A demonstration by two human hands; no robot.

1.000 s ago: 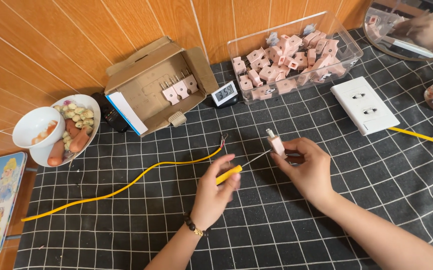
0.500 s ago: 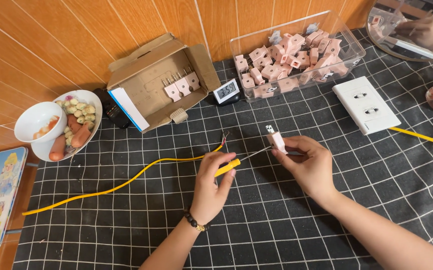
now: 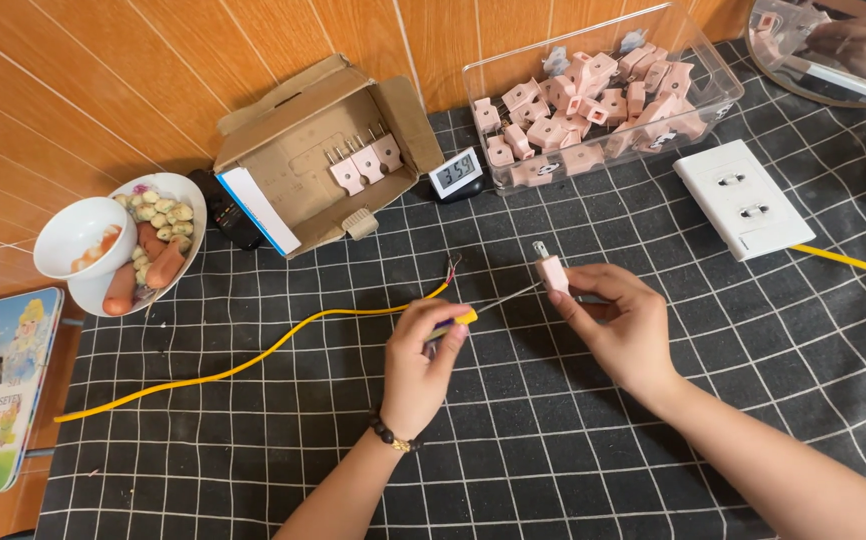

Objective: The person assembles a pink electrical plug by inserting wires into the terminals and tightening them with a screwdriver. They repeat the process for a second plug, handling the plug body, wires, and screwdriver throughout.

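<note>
Working a small screwdriver [image 3: 458,320] with the left hand [image 3: 423,365], fingers curled around its yellow handle, the thin shaft reaching rightward to the pink plug [image 3: 553,271]. Pinching that plug between thumb and fingertips of the right hand [image 3: 618,325], just above the black checked cloth [image 3: 553,450], prongs pointing up and away. Aiming the tip at the plug's lower side, seemingly at a screw there, though too small to tell for sure.

Lying just beside the left hand: a yellow cable [image 3: 253,362], its stripped end [image 3: 450,270] with bare red and dark strands near the plug but not touching it.

Doing this well, by the look of it: keeping the plug clamped firmly so it does not twist, holding the shaft in line with the screw rather than slanted, pressing lightly while turning, and keeping the plug low over the cloth so a loosened screw does not roll off.

Sitting further back: an open cardboard box [image 3: 323,150] holding three more pink plugs, a clear tub [image 3: 603,110] full of them, a small digital clock [image 3: 455,173], a white socket block [image 3: 743,198], and a bowl of snacks [image 3: 143,250] at the left.
</note>
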